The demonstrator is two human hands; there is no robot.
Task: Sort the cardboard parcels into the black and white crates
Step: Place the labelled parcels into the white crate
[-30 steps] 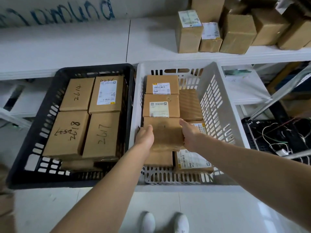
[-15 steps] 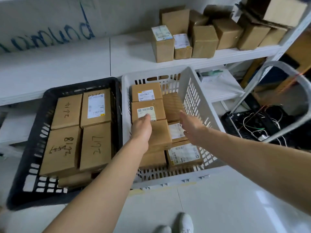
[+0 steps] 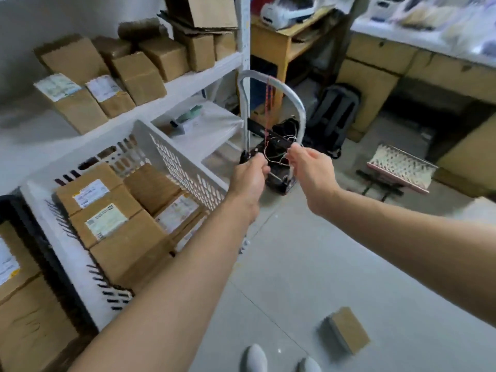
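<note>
The floor (image 3: 308,264) fills the lower right of the frame. The white shelving (image 3: 193,79) runs across the upper left and carries a row of cardboard parcels (image 3: 139,76), apparently stock awaiting sorting.

The white crate (image 3: 185,167) sits at left centre, below the shelf. Labelled parcels are packed flat and edge to edge inside it, an arrangement that uses the full floor of the crate. The black crate (image 3: 53,264) lies at the far left edge, touching the white crate; only its near wall and some parcels inside are visible.

A hand trolley (image 3: 271,84) with a looped metal handle stands at frame centre, just right of the white crate.

One loose cardboard parcel (image 3: 347,328) lies on the floor at lower right, well apart from both crates. It is judged to be the next item for sorting.

The left hand (image 3: 249,178) is loosely curled and the right hand (image 3: 312,170) half open. Each grip is empty; both hands are raised at frame centre, over the floor, in front of the trolley base.
</note>
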